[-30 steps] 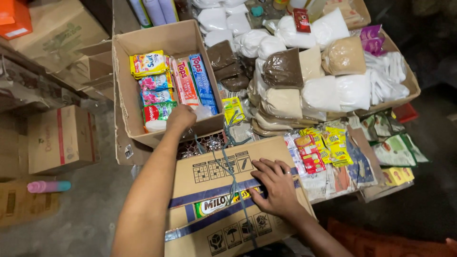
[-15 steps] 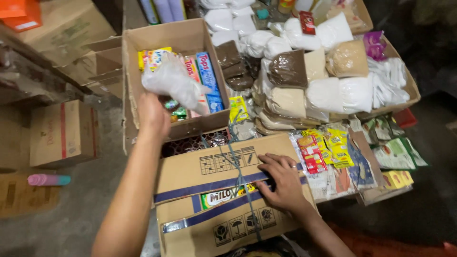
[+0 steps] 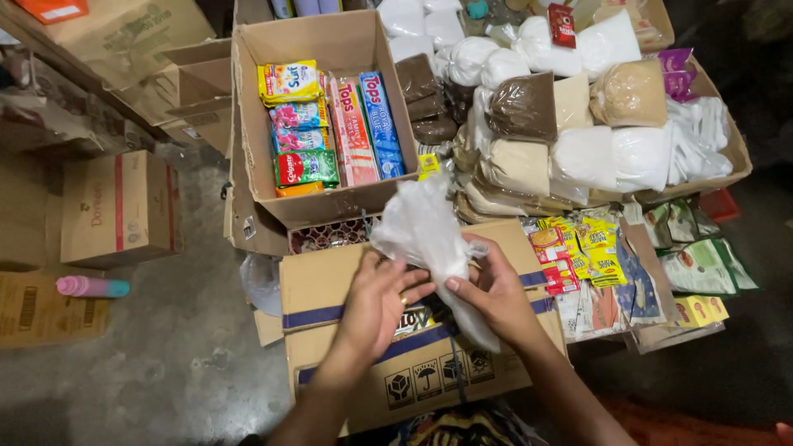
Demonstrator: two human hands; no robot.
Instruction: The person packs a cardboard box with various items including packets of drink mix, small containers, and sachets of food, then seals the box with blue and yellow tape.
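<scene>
Both my hands hold a crumpled clear plastic bag (image 3: 425, 231) above a sealed brown carton (image 3: 330, 289) with blue tape bands. My left hand (image 3: 376, 301) grips the bag's lower part from the left. My right hand (image 3: 496, 293) grips it from the right, fingers around the trailing plastic. Behind the carton stands an open cardboard box (image 3: 330, 202) holding colourful packets and two long soap packs, upright in rows.
To the right, a big carton (image 3: 731, 157) holds bags of white, brown and beige powders or grains. Sachet strips (image 3: 578, 248) and green packets (image 3: 698, 264) lie lower right. A closed box (image 3: 116, 206) and a pink bottle (image 3: 91, 287) sit on the concrete floor at left.
My left hand drew the plastic bag out of the open box and brought it down over the sealed carton. My right hand left the carton top and took hold of the bag.
</scene>
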